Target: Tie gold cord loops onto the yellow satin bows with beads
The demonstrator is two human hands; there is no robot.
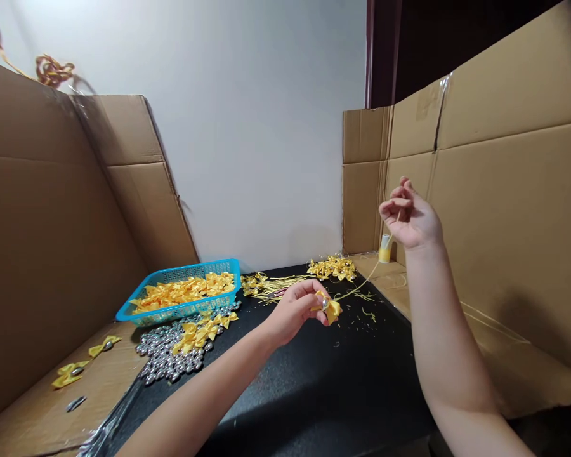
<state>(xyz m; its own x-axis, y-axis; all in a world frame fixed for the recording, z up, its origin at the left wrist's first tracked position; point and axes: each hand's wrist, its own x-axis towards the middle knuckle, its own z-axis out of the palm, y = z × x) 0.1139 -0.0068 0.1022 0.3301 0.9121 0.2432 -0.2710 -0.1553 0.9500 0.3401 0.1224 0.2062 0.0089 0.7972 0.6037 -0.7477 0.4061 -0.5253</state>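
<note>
Pinching bow (333,311) | beads (159,358) before blue basket (171,312) | spool (384,253) near cardboard wall (509,203)

there's the black tabletop (352,381), shadow falling across its front, with a blue basket (171,313) at the back left and silver beads (171,365) spread thick just before it! a loose bundle of yellow strands (285,284) lies along the back, a pile of yellow bows (335,268) beside it, clippings (368,315) scattered nearby. over left, a cardboard sheet (105,412) carries two beaded bows (64,379) and a small silver piece (76,404); on the right-hand cardboard (397,289) stands a spool of yellow thread (384,254)!
</note>
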